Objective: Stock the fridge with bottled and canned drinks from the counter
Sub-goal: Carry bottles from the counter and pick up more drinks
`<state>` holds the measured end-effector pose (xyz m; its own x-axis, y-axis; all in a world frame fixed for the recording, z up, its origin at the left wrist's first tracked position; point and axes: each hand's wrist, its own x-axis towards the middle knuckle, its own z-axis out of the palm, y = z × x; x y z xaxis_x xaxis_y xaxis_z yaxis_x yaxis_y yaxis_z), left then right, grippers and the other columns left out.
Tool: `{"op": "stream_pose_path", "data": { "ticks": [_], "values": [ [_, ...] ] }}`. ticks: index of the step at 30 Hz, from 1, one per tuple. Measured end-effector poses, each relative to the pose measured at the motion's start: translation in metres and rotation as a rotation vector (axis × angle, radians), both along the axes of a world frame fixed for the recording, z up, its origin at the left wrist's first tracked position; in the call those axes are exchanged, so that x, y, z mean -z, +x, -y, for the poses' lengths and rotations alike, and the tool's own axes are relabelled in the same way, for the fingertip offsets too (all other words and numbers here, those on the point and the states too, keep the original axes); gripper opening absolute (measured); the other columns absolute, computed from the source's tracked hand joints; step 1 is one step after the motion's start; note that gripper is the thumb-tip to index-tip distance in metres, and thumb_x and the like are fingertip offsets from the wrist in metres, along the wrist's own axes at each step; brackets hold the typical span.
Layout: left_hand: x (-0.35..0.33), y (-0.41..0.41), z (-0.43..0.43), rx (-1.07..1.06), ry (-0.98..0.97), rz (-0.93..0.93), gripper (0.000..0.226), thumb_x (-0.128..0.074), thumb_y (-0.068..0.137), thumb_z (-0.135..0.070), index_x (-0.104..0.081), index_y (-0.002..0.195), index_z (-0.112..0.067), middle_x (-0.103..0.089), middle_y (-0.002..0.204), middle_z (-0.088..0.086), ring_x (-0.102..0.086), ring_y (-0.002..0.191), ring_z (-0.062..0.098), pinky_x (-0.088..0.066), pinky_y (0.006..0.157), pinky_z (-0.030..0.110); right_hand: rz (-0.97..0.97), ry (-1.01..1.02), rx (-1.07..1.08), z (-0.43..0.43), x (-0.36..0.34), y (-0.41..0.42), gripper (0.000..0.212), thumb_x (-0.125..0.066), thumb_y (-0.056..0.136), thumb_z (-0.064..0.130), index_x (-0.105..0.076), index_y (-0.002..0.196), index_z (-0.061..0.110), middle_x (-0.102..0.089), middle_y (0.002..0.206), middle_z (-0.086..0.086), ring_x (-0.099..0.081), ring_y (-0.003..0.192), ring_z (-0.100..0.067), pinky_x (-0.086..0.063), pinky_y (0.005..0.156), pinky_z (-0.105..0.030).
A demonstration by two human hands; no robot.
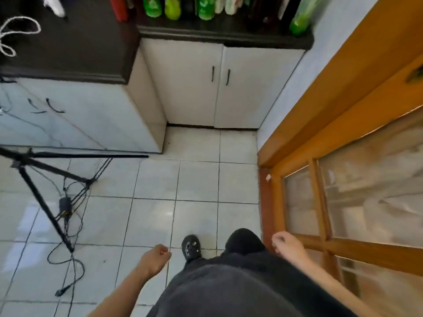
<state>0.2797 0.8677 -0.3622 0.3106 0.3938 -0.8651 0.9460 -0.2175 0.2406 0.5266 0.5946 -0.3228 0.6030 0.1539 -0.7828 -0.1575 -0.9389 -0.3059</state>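
Note:
Several green drink bottles point(206, 8) and a red bottle point(117, 8) stand in a row on the dark counter point(229, 35) at the top of the view, well ahead of me. Another green bottle point(299, 19) stands at the counter's right end. My left hand point(156, 257) hangs low over the tiled floor, fingers loosely curled, holding nothing. My right hand point(286, 244) hangs beside my leg near the wooden door, also loosely curled and holding nothing. No fridge is in view.
White cabinet doors point(219, 85) sit under the counter. A black tripod point(45, 179) with loose cables stands on the floor at left. A wooden glass-paned door point(343, 179) lines the right side. White floor tiles point(194, 179) lie between me and the counter.

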Motion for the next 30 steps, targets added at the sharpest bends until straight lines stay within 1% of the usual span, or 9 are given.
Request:
{"op": "stream_pose_path", "data": {
  "ticks": [3, 6, 11, 16, 19, 24, 26, 28, 30],
  "values": [
    [0.004, 0.061, -0.051, 0.106, 0.058, -0.041, 0.039, -0.046, 0.098, -0.033, -0.051, 0.129, -0.009, -0.057, 0.131, 0.011, -0.053, 0.118, 0.026, -0.039, 0.097, 0.03, -0.008, -0.008, 0.067, -0.008, 0.003, 0.025, 0.023, -0.051, 0.095, 0.023, -0.061, 0.114, 0.016, -0.063, 0.114, -0.002, -0.06, 0.105, -0.019, -0.044, 0.093, -0.029],
    [0.011, 0.132, -0.091, 0.074, 0.073, -0.041, 0.036, -0.05, 0.097, -0.03, -0.055, 0.123, -0.006, -0.06, 0.126, 0.016, -0.055, 0.116, 0.03, -0.039, 0.095, 0.03, -0.045, -0.053, 0.096, -0.013, 0.021, 0.058, 0.023, -0.052, 0.095, 0.021, -0.061, 0.115, 0.014, -0.061, 0.121, -0.005, -0.056, 0.112, -0.019, -0.039, 0.097, -0.027],
    [0.003, 0.255, -0.107, 0.023, 0.092, 0.04, 0.036, -0.047, 0.098, -0.028, -0.054, 0.125, -0.005, -0.057, 0.128, 0.016, -0.053, 0.117, 0.031, -0.039, 0.095, 0.031, -0.144, -0.157, -0.062, -0.042, 0.034, 0.169, 0.031, -0.046, 0.097, 0.026, -0.053, 0.126, 0.015, -0.052, 0.133, -0.004, -0.049, 0.121, -0.017, -0.037, 0.101, -0.027],
    [-0.024, 0.341, -0.099, 0.123, -0.081, 0.086, 0.034, -0.044, 0.098, -0.028, -0.051, 0.128, -0.015, -0.057, 0.131, 0.007, -0.056, 0.115, 0.021, -0.041, 0.097, 0.026, -0.063, -0.049, -0.146, -0.102, 0.013, 0.286, 0.018, -0.048, 0.096, 0.027, -0.059, 0.109, 0.023, -0.061, 0.114, 0.003, -0.057, 0.103, -0.01, -0.046, 0.095, -0.029],
    [-0.036, 0.382, -0.122, 0.116, -0.07, 0.099, 0.032, -0.045, 0.098, -0.03, -0.052, 0.126, -0.017, -0.059, 0.126, 0.006, -0.057, 0.112, 0.019, -0.042, 0.094, 0.024, 0.006, 0.061, -0.09, -0.144, 0.0, 0.343, 0.014, -0.048, 0.096, 0.025, -0.059, 0.106, 0.023, -0.06, 0.099, 0.006, -0.057, 0.091, -0.008, -0.049, 0.086, -0.029],
    [-0.045, 0.432, -0.178, -0.17, -0.024, 0.283, 0.02, -0.052, 0.095, -0.022, -0.058, 0.111, -0.013, -0.062, 0.111, 0.006, -0.061, 0.097, 0.021, -0.048, 0.094, 0.036, 0.028, 0.154, -0.155, -0.213, -0.007, 0.397, 0.02, -0.048, 0.096, 0.025, -0.057, 0.114, 0.023, -0.058, 0.101, 0.008, -0.058, 0.093, -0.01, -0.048, 0.081, -0.025],
    [-0.044, 0.452, -0.203, -0.228, -0.023, 0.327, 0.006, -0.051, 0.095, -0.019, -0.057, 0.094, -0.018, -0.06, 0.098, 0.004, -0.06, 0.091, 0.02, -0.047, 0.089, 0.035, 0.035, 0.164, -0.21, -0.236, -0.005, 0.407, 0.019, -0.048, 0.096, 0.026, -0.058, 0.113, 0.023, -0.058, 0.1, 0.009, -0.057, 0.092, -0.009, -0.048, 0.08, -0.024],
    [-0.044, 0.477, -0.228, -0.251, -0.017, 0.374, 0.02, -0.049, 0.094, -0.014, -0.046, 0.076, -0.021, -0.05, 0.086, 0.006, -0.052, 0.082, 0.02, -0.043, 0.079, 0.033, 0.04, 0.143, -0.263, -0.257, -0.004, 0.413, 0.018, -0.048, 0.095, 0.028, -0.059, 0.11, 0.025, -0.06, 0.102, 0.008, -0.058, 0.093, -0.009, -0.05, 0.082, -0.024],
    [-0.048, 0.506, -0.249, -0.245, -0.015, 0.421, 0.023, -0.047, 0.094, -0.012, -0.041, 0.074, -0.02, -0.046, 0.084, 0.006, -0.047, 0.079, 0.019, -0.038, 0.075, 0.031, 0.073, 0.137, -0.241, -0.273, -0.006, 0.415, 0.019, -0.05, 0.095, 0.029, -0.059, 0.111, 0.026, -0.061, 0.106, 0.009, -0.058, 0.095, -0.008, -0.05, 0.085, -0.024]
  ]
}}
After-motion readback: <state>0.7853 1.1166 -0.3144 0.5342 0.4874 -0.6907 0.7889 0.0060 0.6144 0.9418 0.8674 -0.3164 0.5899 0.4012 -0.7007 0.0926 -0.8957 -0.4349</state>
